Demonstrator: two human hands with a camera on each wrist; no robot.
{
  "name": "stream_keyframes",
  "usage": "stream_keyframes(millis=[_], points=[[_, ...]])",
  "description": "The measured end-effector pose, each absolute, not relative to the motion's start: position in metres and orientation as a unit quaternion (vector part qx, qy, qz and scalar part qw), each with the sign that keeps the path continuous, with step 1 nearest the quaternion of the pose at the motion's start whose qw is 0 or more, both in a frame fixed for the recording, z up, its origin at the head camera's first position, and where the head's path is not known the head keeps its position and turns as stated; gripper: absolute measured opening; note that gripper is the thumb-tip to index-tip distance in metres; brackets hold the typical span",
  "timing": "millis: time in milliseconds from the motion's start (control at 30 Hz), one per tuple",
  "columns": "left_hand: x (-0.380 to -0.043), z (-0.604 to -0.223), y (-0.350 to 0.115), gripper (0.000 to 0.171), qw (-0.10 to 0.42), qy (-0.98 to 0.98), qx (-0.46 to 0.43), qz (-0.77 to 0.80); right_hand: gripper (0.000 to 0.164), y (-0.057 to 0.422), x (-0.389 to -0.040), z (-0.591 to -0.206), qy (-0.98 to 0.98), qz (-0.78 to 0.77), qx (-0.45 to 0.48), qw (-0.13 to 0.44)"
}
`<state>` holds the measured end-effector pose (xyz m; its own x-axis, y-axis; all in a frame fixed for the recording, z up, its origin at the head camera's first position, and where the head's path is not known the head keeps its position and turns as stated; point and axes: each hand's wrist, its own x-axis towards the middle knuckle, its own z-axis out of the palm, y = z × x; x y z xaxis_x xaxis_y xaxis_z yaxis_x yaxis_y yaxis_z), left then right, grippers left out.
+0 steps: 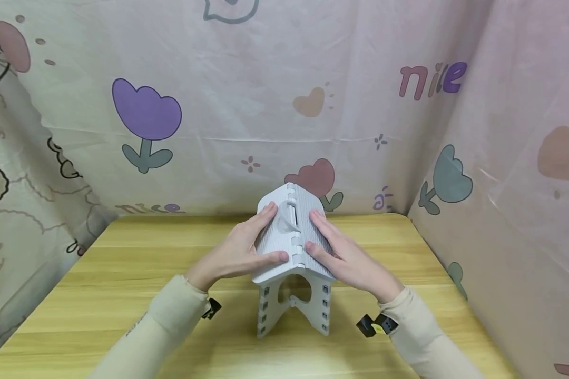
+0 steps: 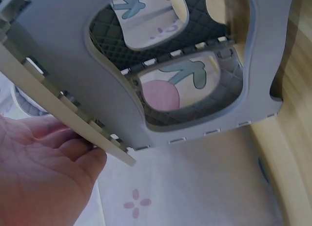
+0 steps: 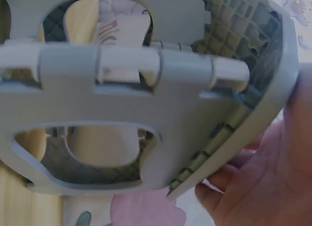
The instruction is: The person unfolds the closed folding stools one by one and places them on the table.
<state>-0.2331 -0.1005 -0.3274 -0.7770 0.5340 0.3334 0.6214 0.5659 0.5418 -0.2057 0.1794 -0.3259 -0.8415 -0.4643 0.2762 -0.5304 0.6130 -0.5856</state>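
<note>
A pale grey plastic folding stool (image 1: 272, 241) stands on the table, its two top panels hinged at a centre ridge and sloping down like a roof. A loop handle (image 1: 286, 218) sticks up at the ridge. My left hand (image 1: 239, 252) lies on the left panel, thumb near the front edge. On the right panel rests my right hand (image 1: 348, 258), fingers spread along the slope. Below, the leg panels (image 1: 324, 310) angle apart from a middle hinge. The left wrist view shows the ribbed underside (image 2: 161, 46). In the right wrist view, the palm (image 3: 263, 187) is beside the outer panel.
The stool stands on a wood-grain table (image 1: 208, 337). A printed curtain (image 1: 227, 105) with flowers and hearts hangs behind the table's far edge and along both sides. Each wrist wears a small black camera (image 1: 376, 325).
</note>
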Motion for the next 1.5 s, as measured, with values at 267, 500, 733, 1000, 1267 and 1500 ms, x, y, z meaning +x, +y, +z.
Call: stream_keyframes(millis=[267,500,733,1000,1267,1500], points=[[-0.242,-0.327,-0.102,0.113,0.056,-0.887,-0.316,-0.332,0.106,0.179,-0.233,-0.330,-0.896,0.322,0.301,0.056],[-0.245,-0.327,-0.104,0.111,0.056,-0.888,-0.317,-0.328,0.114,0.178,-0.238,-0.335,-0.889,0.335,0.309,0.049],[-0.246,-0.328,-0.108,0.111,0.055,-0.891,-0.316,-0.320,0.115,0.179,-0.240,-0.334,-0.893,0.326,0.308,0.031],[-0.245,-0.325,-0.111,0.116,0.054,-0.901,-0.295,-0.313,0.116,0.176,-0.242,-0.328,-0.897,0.312,0.313,0.030],[-0.245,-0.322,-0.111,0.118,0.050,-0.908,-0.284,-0.303,0.114,0.175,-0.245,-0.327,-0.902,0.297,0.311,0.028],[-0.244,-0.317,-0.112,0.118,0.047,-0.914,-0.292,-0.279,0.110,0.172,-0.244,-0.322,-0.910,0.278,0.308,0.021]])
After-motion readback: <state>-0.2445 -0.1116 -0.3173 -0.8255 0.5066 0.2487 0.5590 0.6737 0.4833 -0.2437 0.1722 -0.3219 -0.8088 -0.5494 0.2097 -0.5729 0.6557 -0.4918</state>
